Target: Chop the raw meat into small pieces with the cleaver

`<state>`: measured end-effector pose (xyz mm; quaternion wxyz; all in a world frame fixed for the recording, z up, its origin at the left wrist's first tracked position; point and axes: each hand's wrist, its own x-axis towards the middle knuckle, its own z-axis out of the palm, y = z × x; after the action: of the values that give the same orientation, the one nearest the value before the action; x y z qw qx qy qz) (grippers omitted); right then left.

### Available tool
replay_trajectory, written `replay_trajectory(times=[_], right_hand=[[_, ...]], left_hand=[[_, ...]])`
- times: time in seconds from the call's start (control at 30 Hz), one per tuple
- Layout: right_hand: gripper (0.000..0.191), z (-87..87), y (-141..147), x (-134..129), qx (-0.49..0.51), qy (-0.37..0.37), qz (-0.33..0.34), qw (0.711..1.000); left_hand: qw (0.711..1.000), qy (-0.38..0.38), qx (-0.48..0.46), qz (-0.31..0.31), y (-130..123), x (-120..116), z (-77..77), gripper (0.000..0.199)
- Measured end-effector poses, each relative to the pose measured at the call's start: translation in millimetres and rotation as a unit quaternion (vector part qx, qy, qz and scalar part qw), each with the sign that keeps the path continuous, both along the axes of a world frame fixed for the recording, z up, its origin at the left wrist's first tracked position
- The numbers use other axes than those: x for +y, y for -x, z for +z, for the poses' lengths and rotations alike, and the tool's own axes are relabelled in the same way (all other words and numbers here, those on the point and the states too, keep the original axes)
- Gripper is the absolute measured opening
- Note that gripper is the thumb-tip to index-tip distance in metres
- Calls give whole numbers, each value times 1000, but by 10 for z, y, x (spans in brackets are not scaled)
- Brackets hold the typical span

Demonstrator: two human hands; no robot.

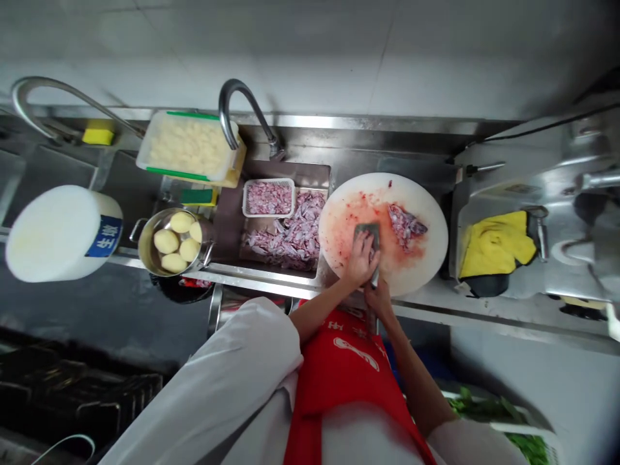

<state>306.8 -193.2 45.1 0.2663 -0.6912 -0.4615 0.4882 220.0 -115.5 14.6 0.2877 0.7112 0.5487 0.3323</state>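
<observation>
My right hand (pixel 379 297) is wrapped round the cleaver (pixel 370 228)'s handle, my left hand (pixel 359 261) spreads across its blade, meat (pixel 405 225) lying beyond them, rightward!

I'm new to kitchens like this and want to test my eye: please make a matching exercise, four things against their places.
1. Left hand
2. Right hand
3. Potatoes
4. Yellow cloth

A. Right of the round board
B. Around the cleaver's handle
C. In a metal pot
D. On the cleaver's blade

Pairs: 1-D, 2-B, 3-C, 4-A
</observation>
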Motion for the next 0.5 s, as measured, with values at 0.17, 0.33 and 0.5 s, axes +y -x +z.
replay_trajectory(times=[0.17, 0.33, 0.5], right_hand=[[29, 272, 926, 858, -62, -54, 140, 987], [32, 521, 1190, 1166, -142, -64, 157, 975], [43, 523, 520, 846, -229, -49, 94, 968]], left_hand=[[981, -58, -22, 186, 1225, 856, 216, 41], [942, 46, 57, 328, 2784, 2144, 169, 45], [908, 251, 183, 282, 3531, 2271, -303, 48]])
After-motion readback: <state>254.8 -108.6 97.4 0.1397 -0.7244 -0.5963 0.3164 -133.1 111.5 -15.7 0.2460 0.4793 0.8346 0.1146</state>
